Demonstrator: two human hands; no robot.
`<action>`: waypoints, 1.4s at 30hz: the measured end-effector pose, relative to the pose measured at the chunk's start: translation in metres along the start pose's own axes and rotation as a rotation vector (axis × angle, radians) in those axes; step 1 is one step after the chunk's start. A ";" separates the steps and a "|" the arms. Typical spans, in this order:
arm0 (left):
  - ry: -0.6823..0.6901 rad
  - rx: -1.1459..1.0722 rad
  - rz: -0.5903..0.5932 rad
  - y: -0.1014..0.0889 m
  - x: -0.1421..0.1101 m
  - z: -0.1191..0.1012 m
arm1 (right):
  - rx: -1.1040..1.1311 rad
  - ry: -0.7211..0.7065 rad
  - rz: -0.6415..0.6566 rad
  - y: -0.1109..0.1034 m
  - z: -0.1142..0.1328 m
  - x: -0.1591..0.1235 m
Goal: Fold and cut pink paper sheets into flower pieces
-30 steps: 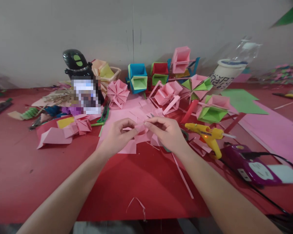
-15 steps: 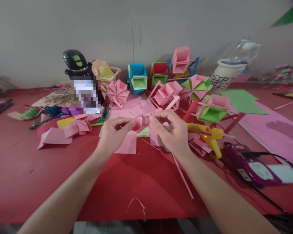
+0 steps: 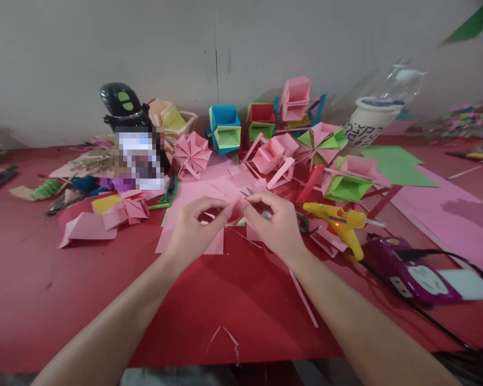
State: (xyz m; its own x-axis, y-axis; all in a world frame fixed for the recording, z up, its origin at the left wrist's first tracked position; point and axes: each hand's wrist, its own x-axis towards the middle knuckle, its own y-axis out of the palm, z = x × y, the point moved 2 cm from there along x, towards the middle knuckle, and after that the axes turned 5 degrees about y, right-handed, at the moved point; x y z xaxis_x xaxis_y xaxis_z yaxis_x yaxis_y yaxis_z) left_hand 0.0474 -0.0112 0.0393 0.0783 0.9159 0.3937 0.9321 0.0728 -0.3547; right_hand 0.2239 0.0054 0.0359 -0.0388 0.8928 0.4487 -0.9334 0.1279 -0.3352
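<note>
My left hand (image 3: 194, 228) and my right hand (image 3: 277, 225) meet over the middle of the table, thumbs and forefingers pinched on a small folded pink paper piece (image 3: 235, 209). Its exact shape is partly covered by my fingertips. Behind my right hand show the blade tips and a dark handle loop of scissors (image 3: 303, 222); whether they touch the hand I cannot tell. Pink paper sheets (image 3: 189, 185) lie under and beyond both hands. A thin pink paper strip (image 3: 304, 297) lies beside my right forearm.
Right of my hand lies a yellow glue gun (image 3: 338, 217), its light glowing orange, near a purple power strip (image 3: 414, 271). Several folded paper lanterns (image 3: 225, 126) line the wall. A phone (image 3: 140, 158) leans at the left; a white cup (image 3: 370, 120) stands at the back right.
My hands have drawn closer together, and the pink paper between them has turned and folded tighter. The scissors' handle now shows to the right of my right hand.
</note>
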 end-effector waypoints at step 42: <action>-0.239 -0.353 -0.036 0.015 -0.004 0.000 | -0.166 -0.137 0.087 0.007 0.010 -0.007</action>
State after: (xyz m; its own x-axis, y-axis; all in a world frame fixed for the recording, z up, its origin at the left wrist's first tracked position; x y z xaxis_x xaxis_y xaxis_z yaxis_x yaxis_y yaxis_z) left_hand 0.0610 -0.0136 0.0327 -0.0016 0.9839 0.1785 0.9999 0.0045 -0.0155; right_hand 0.2144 -0.0045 0.0387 -0.1753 0.8383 0.5163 -0.8532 0.1323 -0.5045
